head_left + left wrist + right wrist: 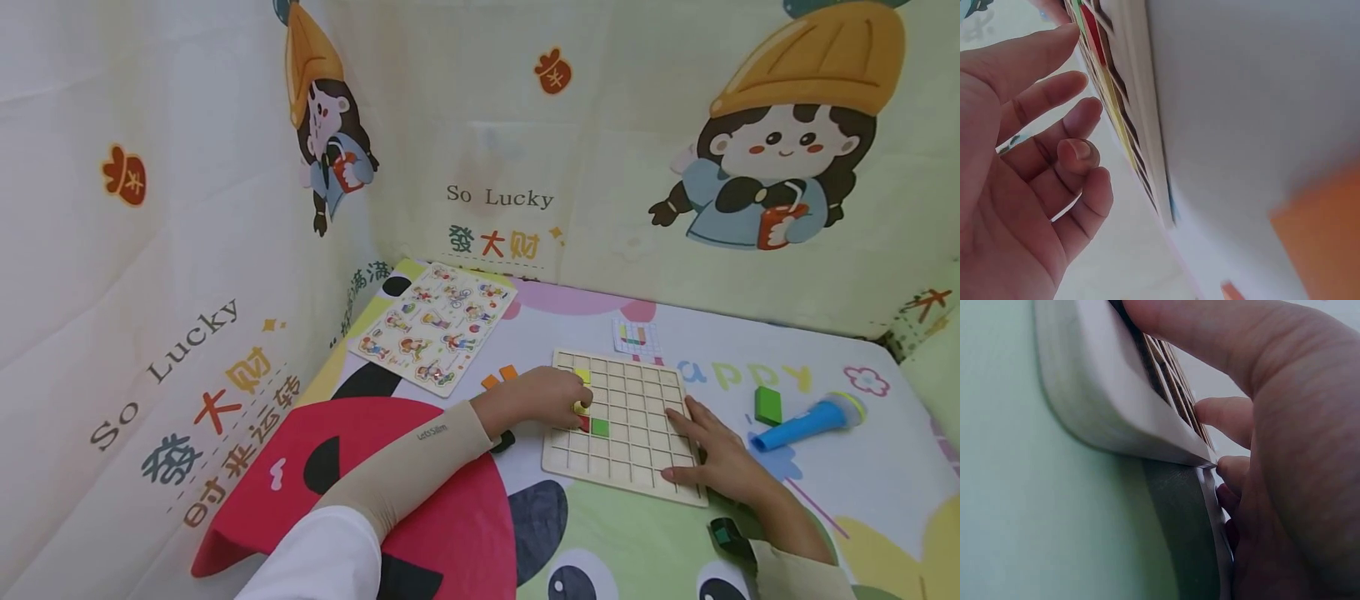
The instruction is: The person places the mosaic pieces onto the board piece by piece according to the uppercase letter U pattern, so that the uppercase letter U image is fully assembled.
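A pale wooden grid board lies on the printed tablecloth. Near its left edge sit yellow, red and green tiles. My left hand reaches over that edge, fingertips close to the yellow and red tiles. In the left wrist view its fingers are loosely bent beside a yellow strip and the red tile, with nothing visible between them. Spread across the board's right edge, my right hand touches it with thumb and fingers. The right wrist view shows the board's rounded corner by the thumb.
Orange blocks lie left of the board, near a picture puzzle board. A small pattern card is behind it. To the right are a green block and a blue microphone-shaped toy. Printed cloth walls enclose the table.
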A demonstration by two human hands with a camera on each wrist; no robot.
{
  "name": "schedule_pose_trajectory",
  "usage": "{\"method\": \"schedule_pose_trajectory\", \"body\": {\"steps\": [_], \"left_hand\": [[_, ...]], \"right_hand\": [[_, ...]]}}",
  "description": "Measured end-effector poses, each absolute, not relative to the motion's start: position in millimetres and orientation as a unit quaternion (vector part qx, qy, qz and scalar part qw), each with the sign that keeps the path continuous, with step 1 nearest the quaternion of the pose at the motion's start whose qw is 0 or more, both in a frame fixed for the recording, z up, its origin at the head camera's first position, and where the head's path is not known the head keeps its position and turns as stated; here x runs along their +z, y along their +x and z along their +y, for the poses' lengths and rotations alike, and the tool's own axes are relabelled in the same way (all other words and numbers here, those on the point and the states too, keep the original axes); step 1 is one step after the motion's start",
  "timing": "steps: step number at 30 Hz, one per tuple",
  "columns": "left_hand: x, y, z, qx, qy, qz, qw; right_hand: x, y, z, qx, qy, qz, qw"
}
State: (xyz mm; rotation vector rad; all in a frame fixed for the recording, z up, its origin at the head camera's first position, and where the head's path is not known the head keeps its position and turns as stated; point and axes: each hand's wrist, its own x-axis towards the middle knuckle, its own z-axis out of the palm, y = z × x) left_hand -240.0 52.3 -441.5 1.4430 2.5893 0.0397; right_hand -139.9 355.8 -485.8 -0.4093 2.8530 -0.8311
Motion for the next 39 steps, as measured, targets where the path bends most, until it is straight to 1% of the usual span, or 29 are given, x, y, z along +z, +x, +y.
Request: {"method": "schedule_pose_trajectory", "body": {"steps": [6, 11, 24, 32, 39], "left_hand": [[-443, -244, 29, 0.018, 0.465, 0.881, 0.086], [-444, -248, 8, 0.02, 0.44, 0.893, 0.096], [-445, -254, -40, 0.024, 0.412, 0.907, 0.086], [-451, -252, -56, 0.039, 0.392, 0.913, 0.105], [-450, -247, -65, 0.033, 0.394, 0.913, 0.099]], "right_hand": [[-486, -139, 357, -0.276, -0.142, 0.948, 0.067], [-486, -140, 357, -0.275, -0.144, 0.948, 0.065], [-488, -140, 357, -0.277, -0.135, 0.949, 0.072], [-487, -140, 356, -0.279, -0.138, 0.948, 0.07], [-487, -140, 356, -0.277, -0.137, 0.949, 0.069]]}}
